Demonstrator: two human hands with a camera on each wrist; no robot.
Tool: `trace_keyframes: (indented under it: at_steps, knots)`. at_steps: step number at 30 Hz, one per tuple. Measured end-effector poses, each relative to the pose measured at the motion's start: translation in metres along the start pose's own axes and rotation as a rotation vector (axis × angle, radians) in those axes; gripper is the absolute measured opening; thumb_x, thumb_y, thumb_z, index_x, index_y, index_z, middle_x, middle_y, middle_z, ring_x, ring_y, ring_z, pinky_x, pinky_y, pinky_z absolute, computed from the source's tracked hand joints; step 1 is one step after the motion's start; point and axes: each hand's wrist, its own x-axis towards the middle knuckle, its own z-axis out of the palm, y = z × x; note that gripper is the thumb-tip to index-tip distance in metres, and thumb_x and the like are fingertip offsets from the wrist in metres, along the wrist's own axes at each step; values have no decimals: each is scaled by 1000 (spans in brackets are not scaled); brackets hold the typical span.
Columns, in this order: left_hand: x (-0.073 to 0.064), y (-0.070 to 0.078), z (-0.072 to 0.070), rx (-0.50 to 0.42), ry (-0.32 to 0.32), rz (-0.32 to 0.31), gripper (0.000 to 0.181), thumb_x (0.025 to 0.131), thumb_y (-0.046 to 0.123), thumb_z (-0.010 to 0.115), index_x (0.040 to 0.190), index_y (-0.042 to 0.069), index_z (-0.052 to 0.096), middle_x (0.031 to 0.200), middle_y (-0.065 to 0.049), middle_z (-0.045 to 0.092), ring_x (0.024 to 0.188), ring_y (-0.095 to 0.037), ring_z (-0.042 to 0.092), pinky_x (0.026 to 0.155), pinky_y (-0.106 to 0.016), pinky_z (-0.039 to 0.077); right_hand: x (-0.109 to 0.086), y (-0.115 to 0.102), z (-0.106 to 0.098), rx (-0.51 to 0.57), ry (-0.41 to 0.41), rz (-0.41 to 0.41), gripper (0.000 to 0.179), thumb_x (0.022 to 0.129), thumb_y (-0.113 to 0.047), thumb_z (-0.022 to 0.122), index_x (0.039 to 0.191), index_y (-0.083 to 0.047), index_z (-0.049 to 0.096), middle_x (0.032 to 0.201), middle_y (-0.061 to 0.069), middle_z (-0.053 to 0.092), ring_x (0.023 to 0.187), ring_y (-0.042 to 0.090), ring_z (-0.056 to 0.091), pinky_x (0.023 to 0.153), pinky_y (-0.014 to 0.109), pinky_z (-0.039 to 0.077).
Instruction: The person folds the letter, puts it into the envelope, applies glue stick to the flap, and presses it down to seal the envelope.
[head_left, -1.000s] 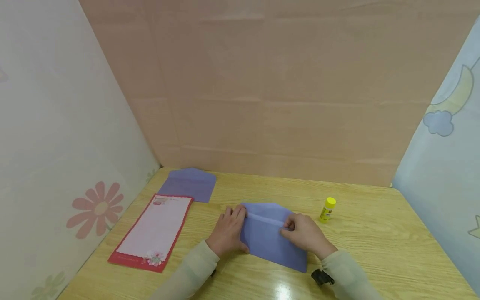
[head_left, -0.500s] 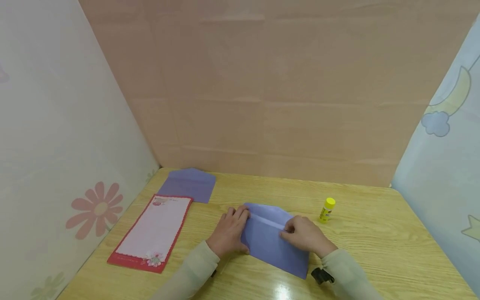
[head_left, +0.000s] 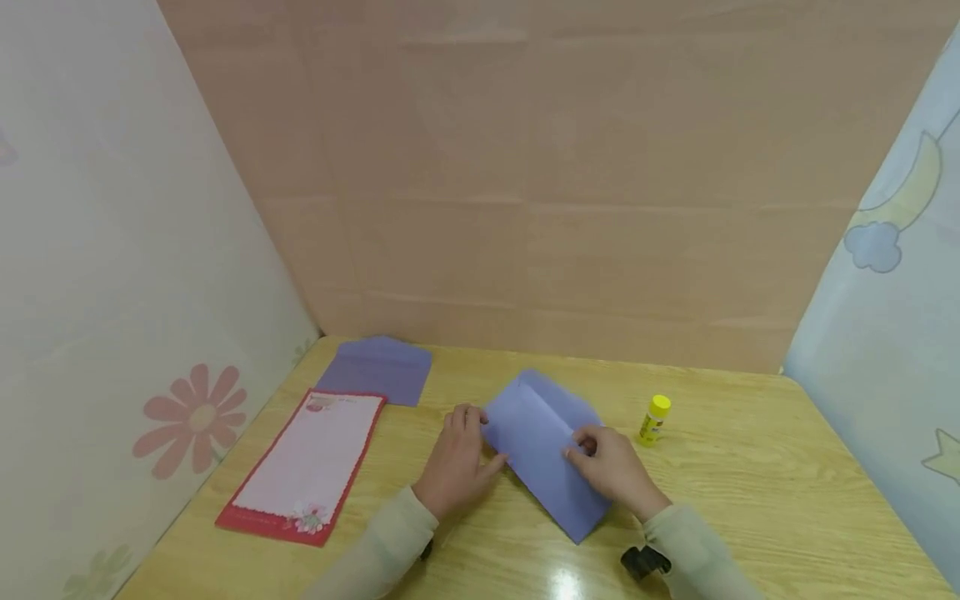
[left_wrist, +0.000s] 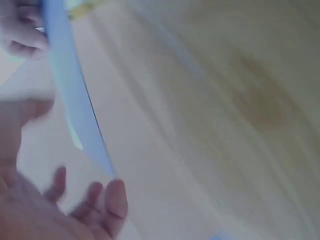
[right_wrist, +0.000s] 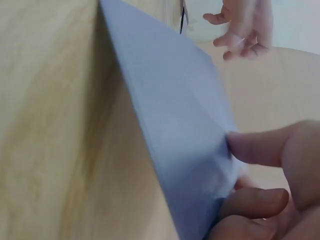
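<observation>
A purple paper envelope [head_left: 543,450], its flap raised at the far side, lies slanted in front of the person in the head view. My right hand [head_left: 617,468] pinches its right part between thumb and fingers. In the right wrist view the right thumb [right_wrist: 257,146] presses the paper's face while the other fingers curl behind it, and the near edge is tilted up off the table. My left hand [head_left: 457,460] is by the envelope's left corner, fingers spread and relaxed. The left wrist view has the left fingertips [left_wrist: 116,197] right at the envelope's lower end, thumb apart from it.
A glue stick [head_left: 655,419] with a yellow cap stands upright to the right, beyond the right hand. On the left lies a red-bordered sheet of letter paper [head_left: 307,458], overlapping a second purple envelope [head_left: 382,368]. Patterned side walls and a brown back sheet surround the wooden table [head_left: 765,467].
The envelope has turned clockwise, its left end swinging away from the person, with the right hand still pinching it. The left hand has loosened from the envelope's left edge and spread its fingers.
</observation>
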Motion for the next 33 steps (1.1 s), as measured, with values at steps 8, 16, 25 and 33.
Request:
trace_keyframes:
  at_steps: [8, 16, 25, 33]
  knots:
    - [1, 9, -8, -422, -195, -167, 23, 106, 27, 50, 109, 6, 59, 94, -6, 67, 81, -14, 60, 69, -30, 49, -1, 0, 8, 175, 61, 67, 14, 91, -14, 72, 98, -3, 68, 88, 5, 63, 81, 16, 55, 66, 29, 45]
    - [2, 10, -5, -599, -280, -188, 20, 109, 17, 42, 101, 5, 56, 85, -9, 63, 73, -24, 62, 60, -26, 47, -7, -5, 11, 351, -52, 96, 10, 93, -10, 67, 96, 0, 66, 85, 4, 60, 73, 16, 50, 61, 30, 43]
    - [0, 7, -5, -766, -267, -295, 24, 108, 15, 43, 92, -1, 50, 74, -12, 60, 65, -29, 67, 57, -35, 51, -6, -1, 6, 400, -170, 67, 17, 90, -4, 70, 105, 3, 67, 90, 7, 66, 83, 17, 59, 69, 32, 49]
    - [0, 6, -3, -856, -280, -346, 23, 108, 16, 43, 97, -3, 51, 76, -14, 62, 67, -34, 67, 58, -42, 54, -4, -2, 0, 406, -189, 59, 21, 89, -5, 72, 106, 3, 64, 88, 7, 66, 81, 17, 60, 68, 33, 49]
